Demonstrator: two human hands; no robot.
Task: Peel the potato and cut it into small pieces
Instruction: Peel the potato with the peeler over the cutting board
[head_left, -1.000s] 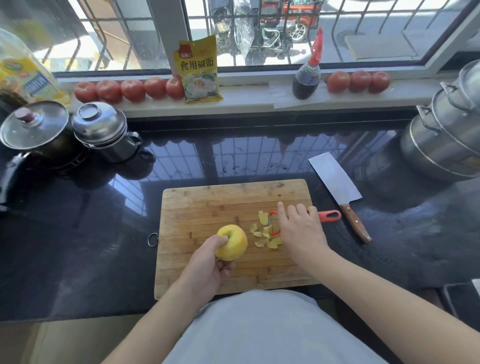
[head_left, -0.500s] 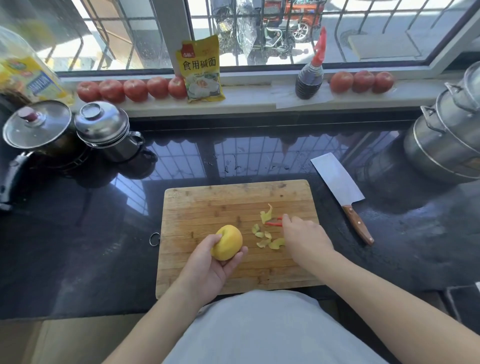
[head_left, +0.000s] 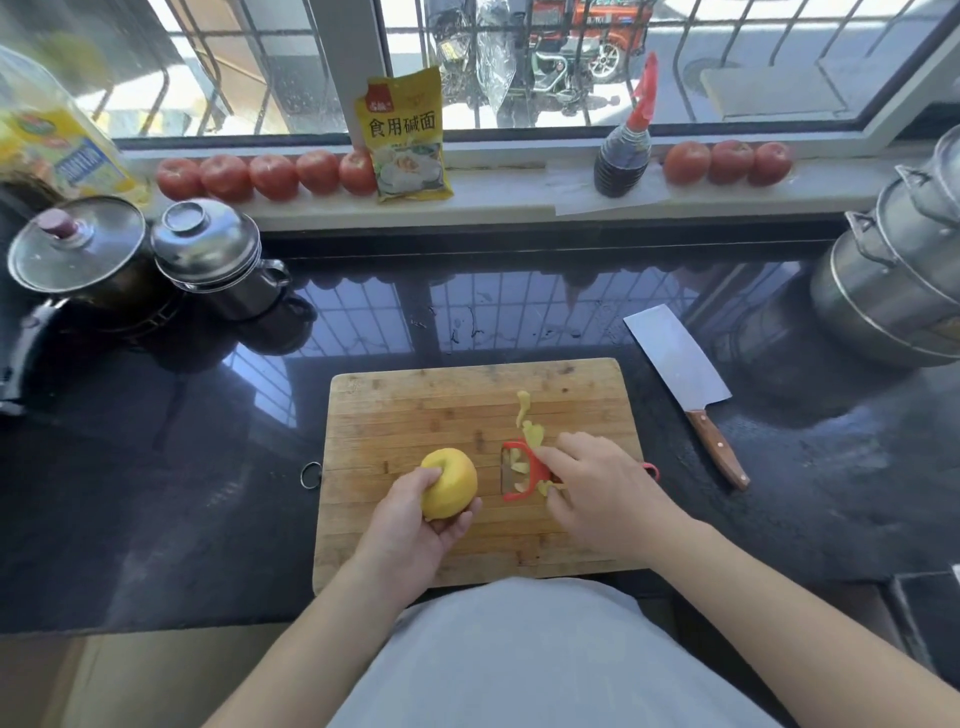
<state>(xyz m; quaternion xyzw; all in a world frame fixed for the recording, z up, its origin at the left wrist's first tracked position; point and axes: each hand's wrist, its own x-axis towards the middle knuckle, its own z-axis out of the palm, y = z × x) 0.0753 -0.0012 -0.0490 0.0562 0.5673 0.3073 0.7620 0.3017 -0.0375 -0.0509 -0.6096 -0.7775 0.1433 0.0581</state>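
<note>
Black countertop, bamboo cutting board (head_left: 405, 410): left hand (head_left: 415, 525) clasps the peeled-looking potato (head_left: 450, 483) while right hand (head_left: 602, 493) pinches the red peeler (head_left: 524, 470) amid peelings. Best checked for leftover skin before reaching for the cleaver (head_left: 680, 374) beyond.

Peeler (head_left: 524, 470) handle mostly under the right hand (head_left: 602, 499); steel pots (head_left: 893, 291) cut off at right edge.

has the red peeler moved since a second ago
Yes. The red peeler has shifted left across the cutting board, away from the cleaver, with the right hand on it.
</note>
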